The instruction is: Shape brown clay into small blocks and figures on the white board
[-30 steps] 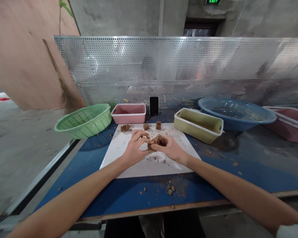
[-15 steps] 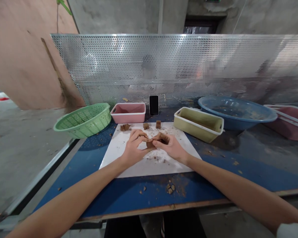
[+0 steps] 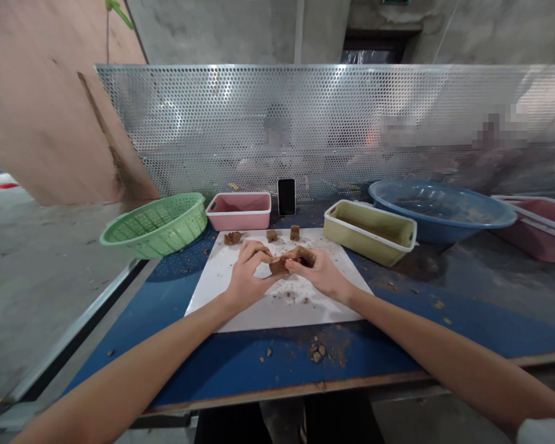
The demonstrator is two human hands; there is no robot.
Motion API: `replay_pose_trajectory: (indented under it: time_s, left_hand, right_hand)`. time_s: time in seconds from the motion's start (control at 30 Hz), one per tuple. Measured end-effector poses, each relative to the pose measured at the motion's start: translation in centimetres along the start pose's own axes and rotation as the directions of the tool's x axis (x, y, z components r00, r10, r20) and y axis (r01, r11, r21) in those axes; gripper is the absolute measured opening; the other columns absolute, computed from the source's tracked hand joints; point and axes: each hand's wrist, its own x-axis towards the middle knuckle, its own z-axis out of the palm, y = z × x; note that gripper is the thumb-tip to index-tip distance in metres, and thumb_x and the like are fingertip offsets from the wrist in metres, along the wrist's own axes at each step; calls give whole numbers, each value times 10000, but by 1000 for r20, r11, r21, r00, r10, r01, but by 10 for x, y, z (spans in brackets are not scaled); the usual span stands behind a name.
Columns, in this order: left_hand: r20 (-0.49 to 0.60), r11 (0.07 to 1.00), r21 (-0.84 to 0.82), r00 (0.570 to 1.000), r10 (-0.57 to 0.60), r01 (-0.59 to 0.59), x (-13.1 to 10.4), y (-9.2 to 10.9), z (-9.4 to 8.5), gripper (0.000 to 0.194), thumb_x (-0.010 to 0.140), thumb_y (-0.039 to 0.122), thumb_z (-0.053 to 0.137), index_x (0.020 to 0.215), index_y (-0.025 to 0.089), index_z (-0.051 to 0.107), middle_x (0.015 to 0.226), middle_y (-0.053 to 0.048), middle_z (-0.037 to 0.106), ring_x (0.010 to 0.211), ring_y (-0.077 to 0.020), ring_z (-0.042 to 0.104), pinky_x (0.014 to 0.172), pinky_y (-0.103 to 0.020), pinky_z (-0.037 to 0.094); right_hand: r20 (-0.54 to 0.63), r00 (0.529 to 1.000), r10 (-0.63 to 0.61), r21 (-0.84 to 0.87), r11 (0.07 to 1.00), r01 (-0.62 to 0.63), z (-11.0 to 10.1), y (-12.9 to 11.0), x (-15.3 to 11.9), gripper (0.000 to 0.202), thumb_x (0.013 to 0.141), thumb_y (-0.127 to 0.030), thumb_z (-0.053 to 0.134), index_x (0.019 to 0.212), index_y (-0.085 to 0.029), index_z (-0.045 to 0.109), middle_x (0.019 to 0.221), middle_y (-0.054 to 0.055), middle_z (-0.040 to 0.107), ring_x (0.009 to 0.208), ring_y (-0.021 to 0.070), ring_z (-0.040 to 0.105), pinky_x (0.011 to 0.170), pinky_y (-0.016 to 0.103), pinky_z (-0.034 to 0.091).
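and here are both hands, meeting over the middle of the board, fingers curled in: the left hand (image 3: 247, 274) grasps one side of a brown clay lump (image 3: 278, 266), thumb low and fingers above, while the right hand (image 3: 322, 271) grips the other side, its thumb against the clay. the lump sits right between them, partly covered by the fingers, so its full shape is hard to tell.

under the hands lies the white board (image 3: 259, 317), dotted with dark crumbs (image 3: 305, 301) just on the near side of the fingers. just beyond the hands, a small clay block (image 3: 272, 235) and a second block (image 3: 295, 232) stand in a row, with a rougher clay piece (image 3: 232, 238) off to the left of them.

nearer the body than the hands, loose bits (image 3: 317, 353) lie on the blue table (image 3: 203, 370). farther out past the left hand, there's a pink box (image 3: 238, 221) and, left of it, a green basket (image 3: 164, 246). straight ahead, a phone (image 3: 287, 197) stands upright before a metal screen (image 3: 240, 92). beyond the right hand, a yellow-green box (image 3: 365, 243), then a wide blue basin (image 3: 485, 223) behind it!
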Motion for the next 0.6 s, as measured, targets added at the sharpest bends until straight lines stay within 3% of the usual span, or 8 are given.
replay_pose_trajectory:
  time_s: [0.13,0.3,0.43,0.6]
  left_hand:
    - [53,999,-6,998,-43,44,-1,1,0,348,791,446,884,880,207,646,978,-67,647,976,-239,592,896,-409,499]
    - [246,984,-155,968,-51,91,2,-1,-5,642,726,518,918,1238,221,668,1172,-120,659,1092,-275,605,932,-416,517]
    - [311,973,-222,950,12,61,5,-3,-8,496,802,444,880,1218,220,727,1129,-113,688,1044,-249,632,928,-403,531]
    - [242,980,-199,969,55,-6,3,-5,-5,413,785,434,894,1106,205,772,1029,-110,714,987,-251,643,872,-405,547]
  right_hand:
    - [15,1000,-22,-42,999,23,0,0,0,376,870,-548,777,902,-177,724,905,57,748,846,188,670,789,332,526]
    - [136,990,-31,-9,999,33,-9,-4,3,386,884,-571,756,869,-188,714,878,46,740,823,185,667,791,336,525]
    - [159,987,-15,-110,993,33,-18,-4,5,428,872,-602,756,773,-192,679,737,-1,654,698,146,564,666,293,440]
    - [157,987,9,-132,991,12,-17,-6,5,438,869,-621,744,785,-194,702,726,-3,640,689,146,530,652,295,397]
